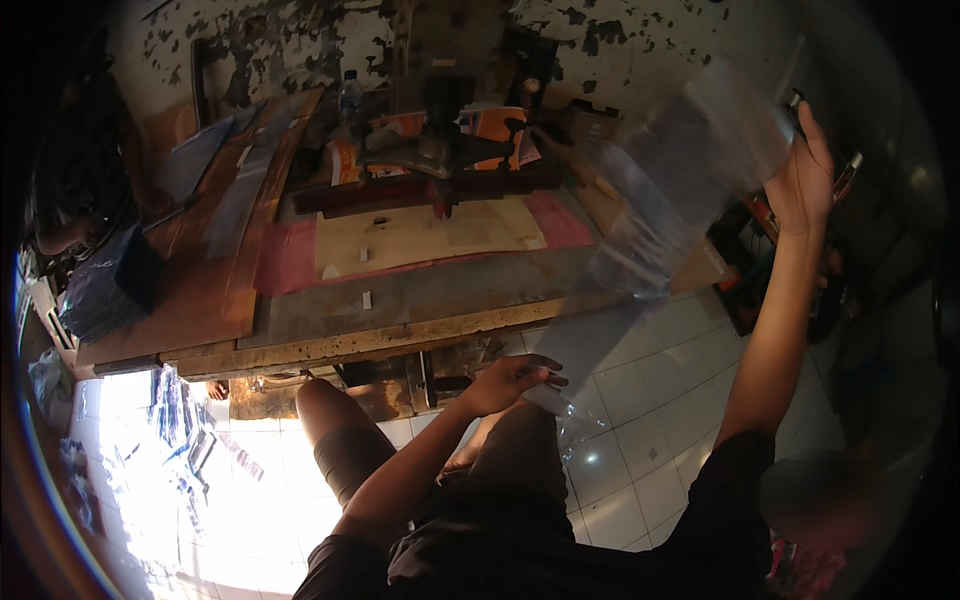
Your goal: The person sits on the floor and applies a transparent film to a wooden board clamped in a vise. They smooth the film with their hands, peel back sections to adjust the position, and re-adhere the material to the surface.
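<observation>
A long strip of clear plastic film [660, 210] stretches slantwise between my hands, from up on the right down to my lap; its upper part is blurred. My left hand [512, 384] is closed over my thigh, pinching the film's lower end. Raised at the far right, my right hand [803, 185] grips the upper end, one finger pointing up; some of its fingers are hidden. Left of the film stands a press with a dark red bar [430, 192], above a yellowish sheet [420, 240] on a pink one [285, 258].
The worktable's wooden front edge [380, 338] runs before my knees. On its left part lie clear sheets [240, 190] and a dark stack [110, 285], near another person's arm [140, 170]. A bottle [350, 97] stands behind. Plastic scraps [195, 440] litter the sunlit tiles at left.
</observation>
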Demonstrator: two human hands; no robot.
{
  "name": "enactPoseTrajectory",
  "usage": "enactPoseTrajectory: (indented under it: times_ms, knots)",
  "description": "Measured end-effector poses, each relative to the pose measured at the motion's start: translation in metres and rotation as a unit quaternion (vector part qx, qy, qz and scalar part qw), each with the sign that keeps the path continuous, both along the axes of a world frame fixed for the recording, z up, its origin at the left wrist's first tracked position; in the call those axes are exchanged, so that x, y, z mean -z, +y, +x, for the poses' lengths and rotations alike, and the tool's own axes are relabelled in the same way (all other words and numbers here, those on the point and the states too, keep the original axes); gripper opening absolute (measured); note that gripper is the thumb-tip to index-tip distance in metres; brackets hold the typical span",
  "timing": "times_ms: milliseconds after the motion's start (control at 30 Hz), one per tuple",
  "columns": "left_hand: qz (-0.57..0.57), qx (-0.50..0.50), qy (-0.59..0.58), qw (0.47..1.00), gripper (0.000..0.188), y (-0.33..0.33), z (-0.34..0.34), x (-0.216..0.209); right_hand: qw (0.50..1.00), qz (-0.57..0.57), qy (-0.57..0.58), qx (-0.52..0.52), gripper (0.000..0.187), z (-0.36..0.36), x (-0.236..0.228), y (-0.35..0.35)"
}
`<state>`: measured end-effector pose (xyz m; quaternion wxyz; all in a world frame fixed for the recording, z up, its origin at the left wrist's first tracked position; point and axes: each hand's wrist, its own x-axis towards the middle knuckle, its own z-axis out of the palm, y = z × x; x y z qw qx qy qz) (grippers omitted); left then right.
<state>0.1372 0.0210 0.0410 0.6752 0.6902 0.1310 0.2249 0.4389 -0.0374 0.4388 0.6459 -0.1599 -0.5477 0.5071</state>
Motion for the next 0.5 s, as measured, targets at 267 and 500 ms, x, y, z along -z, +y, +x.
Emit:
enactPoseTrajectory:
  times_ms: [267,500]
  knots:
    - [-0.016,-0.016,0.082,0.996,0.032,-0.047,0.012,0.055,0.994,-0.059,0.021,0.093,0.050,0.051,0.036,-0.051]
    - [-0.057,0.082,0.059,0.993,0.037,-0.071,0.061,0.052,0.985,-0.099,0.027,0.137,0.045,0.138,0.027,-0.047]
